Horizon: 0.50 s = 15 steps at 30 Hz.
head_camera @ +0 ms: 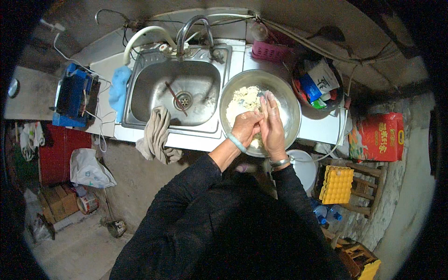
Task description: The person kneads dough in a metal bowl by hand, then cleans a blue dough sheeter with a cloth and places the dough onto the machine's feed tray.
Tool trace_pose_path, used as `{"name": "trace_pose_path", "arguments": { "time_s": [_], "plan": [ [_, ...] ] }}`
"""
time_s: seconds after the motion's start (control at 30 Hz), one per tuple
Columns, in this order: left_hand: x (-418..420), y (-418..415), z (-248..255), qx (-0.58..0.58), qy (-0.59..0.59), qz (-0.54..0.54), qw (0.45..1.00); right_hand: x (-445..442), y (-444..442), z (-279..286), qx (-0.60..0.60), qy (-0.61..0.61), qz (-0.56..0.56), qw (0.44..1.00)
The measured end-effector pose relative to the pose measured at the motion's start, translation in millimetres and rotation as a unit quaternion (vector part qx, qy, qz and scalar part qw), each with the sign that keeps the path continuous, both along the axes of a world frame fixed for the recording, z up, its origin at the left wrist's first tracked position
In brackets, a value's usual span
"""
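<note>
A wide stainless steel bowl [293, 99] sits on the white counter just right of the sink. Crumbly pale dough [246, 95] and loose flour lie in it. Over the bowl, my left hand [245, 126], with a pale bangle at the wrist, curls its fingers against my right hand [273, 126]. My right hand is held flat with its fingers stretched out, a metal bangle at its wrist. Whitish residue clings to the fingers. Whether anything lies between the two hands is hidden.
Left of the bowl is a steel sink [147, 94] with a chopstick [176, 98] inside and a tap [180, 38] behind. A grey cloth [157, 134] hangs over its front edge. A dark basin of packets [320, 84] stands at right. Yellow egg trays [336, 183] sit lower right.
</note>
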<state>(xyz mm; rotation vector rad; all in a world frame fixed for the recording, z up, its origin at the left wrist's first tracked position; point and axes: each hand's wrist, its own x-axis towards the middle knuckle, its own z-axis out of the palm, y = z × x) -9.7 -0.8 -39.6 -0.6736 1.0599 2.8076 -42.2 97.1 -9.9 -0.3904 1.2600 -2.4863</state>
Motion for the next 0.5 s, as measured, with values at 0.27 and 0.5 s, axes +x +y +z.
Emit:
{"name": "trace_pose_path", "arguments": {
  "time_s": [0.27,0.5],
  "plan": [
    [-19,8,-23,-0.158,-0.024,0.021,0.987,15,0,2,0.378,0.383,0.016,0.843],
    [-38,-45,-43,-0.031,-0.050,-0.069,0.996,28,10,18,0.499,0.435,0.086,0.744]
  ]
}}
